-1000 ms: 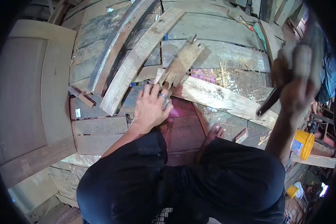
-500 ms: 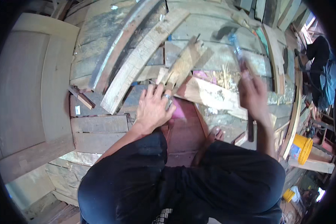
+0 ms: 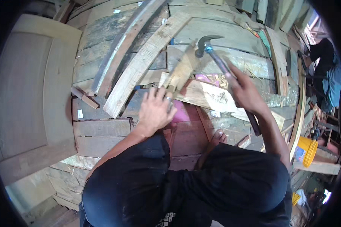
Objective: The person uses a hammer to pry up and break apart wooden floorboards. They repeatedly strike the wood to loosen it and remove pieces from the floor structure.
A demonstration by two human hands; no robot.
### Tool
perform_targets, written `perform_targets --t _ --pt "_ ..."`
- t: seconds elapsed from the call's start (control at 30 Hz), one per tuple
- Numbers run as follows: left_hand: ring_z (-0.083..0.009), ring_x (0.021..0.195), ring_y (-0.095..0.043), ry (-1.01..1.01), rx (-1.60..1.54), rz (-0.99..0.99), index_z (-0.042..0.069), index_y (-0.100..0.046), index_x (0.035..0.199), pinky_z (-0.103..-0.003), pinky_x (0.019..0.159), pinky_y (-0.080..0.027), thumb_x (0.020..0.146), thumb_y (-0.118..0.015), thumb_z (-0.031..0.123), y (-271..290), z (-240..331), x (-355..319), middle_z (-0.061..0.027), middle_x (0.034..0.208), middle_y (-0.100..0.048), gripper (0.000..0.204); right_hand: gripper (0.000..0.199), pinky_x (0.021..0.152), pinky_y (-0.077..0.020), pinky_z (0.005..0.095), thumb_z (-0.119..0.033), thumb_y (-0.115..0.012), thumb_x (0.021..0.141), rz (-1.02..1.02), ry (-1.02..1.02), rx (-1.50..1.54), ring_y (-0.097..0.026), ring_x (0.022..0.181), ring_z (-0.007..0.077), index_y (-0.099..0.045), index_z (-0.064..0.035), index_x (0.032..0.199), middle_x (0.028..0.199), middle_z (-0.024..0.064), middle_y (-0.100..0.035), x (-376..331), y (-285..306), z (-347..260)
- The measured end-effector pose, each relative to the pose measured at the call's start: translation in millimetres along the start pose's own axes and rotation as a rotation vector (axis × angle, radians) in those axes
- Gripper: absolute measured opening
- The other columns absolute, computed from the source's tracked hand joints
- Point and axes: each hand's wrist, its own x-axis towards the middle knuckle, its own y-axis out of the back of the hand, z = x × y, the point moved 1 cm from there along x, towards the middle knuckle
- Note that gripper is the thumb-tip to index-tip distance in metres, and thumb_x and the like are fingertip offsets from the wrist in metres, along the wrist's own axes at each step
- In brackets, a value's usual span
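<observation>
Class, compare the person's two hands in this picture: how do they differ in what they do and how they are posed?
The left hand lies flat with fingers spread, pressing down on a short wooden piece; the right hand is closed in a grip around a claw hammer. The left hand rests on the wood, while the right hand is raised above the planks. The left hand holds no tool. Both are bare and reach forward over the plank floor.

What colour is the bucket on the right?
Yellow; the bucket shows in the head view, at the right edge.

A small white label (image 3: 80, 113) sits on a dark plank at left; a blue label (image 3: 300, 153) wraps the yellow bucket (image 3: 310, 148) at right.
</observation>
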Motion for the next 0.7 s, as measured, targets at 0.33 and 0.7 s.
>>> perform_targets --t 0.33,0.7 --pt "-0.0369 0.121 -0.055 -0.028 -0.071 0.067 0.009 -0.062 0.142 -0.051 0.100 -0.047 0.085 -0.074 0.032 -5.2 0.8 0.2 -0.0153 0.129 -0.061 0.063 0.041 0.050 -0.0345 0.0294 -0.035 -0.043 0.116 0.548 0.388 0.164 -0.044 0.054 0.0139 -0.062 0.0003 0.126 0.072 0.0038 -0.054 -21.2 49.4 -104.4" --pt "-0.0376 0.121 -0.054 -0.043 -0.066 0.056 0.003 -0.069 0.123 -0.053 0.102 -0.046 0.084 -0.075 0.037 -3.0 -1.0 3.8 -0.0164 0.131 -0.061 0.051 0.039 0.058 -0.0433 0.0274 -0.033 -0.057 0.113 0.180 0.033 -0.142 -0.052 0.065 0.0068 -0.067 -0.0047 0.137 0.078 -0.0030 -0.056 -5.3 36.7 -44.0"
